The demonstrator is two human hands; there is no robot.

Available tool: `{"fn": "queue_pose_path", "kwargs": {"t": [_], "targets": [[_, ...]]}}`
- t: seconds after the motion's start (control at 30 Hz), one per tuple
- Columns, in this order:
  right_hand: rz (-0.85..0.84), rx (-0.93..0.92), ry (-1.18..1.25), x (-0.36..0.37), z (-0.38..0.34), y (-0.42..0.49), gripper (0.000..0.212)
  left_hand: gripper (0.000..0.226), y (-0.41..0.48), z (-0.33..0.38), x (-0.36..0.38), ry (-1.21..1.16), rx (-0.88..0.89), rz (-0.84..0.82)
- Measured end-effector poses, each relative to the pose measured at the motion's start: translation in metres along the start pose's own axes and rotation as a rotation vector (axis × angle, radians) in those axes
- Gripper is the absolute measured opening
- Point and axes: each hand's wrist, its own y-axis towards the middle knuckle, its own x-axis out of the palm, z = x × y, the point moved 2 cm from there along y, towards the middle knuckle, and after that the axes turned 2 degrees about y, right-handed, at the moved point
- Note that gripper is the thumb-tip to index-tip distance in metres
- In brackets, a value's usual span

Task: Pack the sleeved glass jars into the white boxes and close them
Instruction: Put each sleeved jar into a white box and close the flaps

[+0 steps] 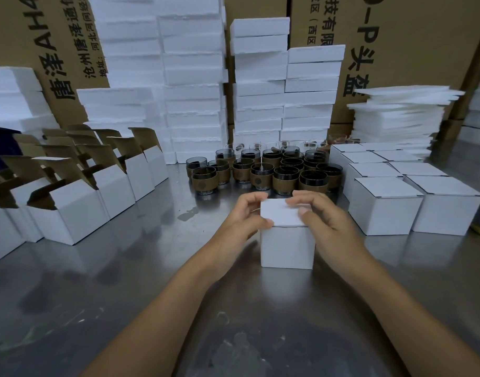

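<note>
step: closing lid | white box (287, 246) stands on the steel table (151, 281) just in front of the sleeved glass jars (263, 172), near me so i can press its lid flat | left hand (245, 213) pinches its left top edge, right hand (323, 216) curls over the top, box between them | open boxes (78, 210) left of the jars, closed boxes (386, 208) right
</note>
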Motion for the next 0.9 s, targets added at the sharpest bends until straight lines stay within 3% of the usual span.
{"fn": "queue_pose_path", "kwargs": {"t": [0.1,0.23,0.37,0.5,0.6,0.7,0.77,0.9], "targets": [[0.027,-0.015,-0.049,0.0,0.0,-0.002,0.025,0.047,0.001,0.001,0.002,-0.029,0.002,0.026],[0.141,-0.214,-0.354,-0.001,-0.006,-0.011,0.005,0.051,-0.001,-0.001,0.0,-0.036,0.022,0.093],[0.028,-0.18,-0.51,0.009,-0.013,-0.02,0.03,0.049,-0.005,0.0,0.002,0.004,0.055,0.123],[0.038,-0.117,-0.752,0.022,-0.021,-0.021,0.059,0.034,-0.006,-0.002,0.004,0.036,0.07,0.155],[0.059,0.059,-0.747,0.025,-0.016,-0.017,0.066,0.023,-0.004,-0.002,0.002,0.045,0.072,0.194],[0.071,0.175,-0.588,0.02,-0.012,-0.009,0.069,0.026,-0.001,-0.002,0.001,0.014,0.095,0.221],[0.052,0.175,-0.583,0.013,-0.011,-0.001,0.066,0.034,0.002,-0.003,0.002,0.033,0.091,0.229],[0.082,0.08,-0.649,-0.011,-0.021,0.024,0.065,0.019,0.011,-0.009,-0.003,0.089,0.075,0.272]]}}
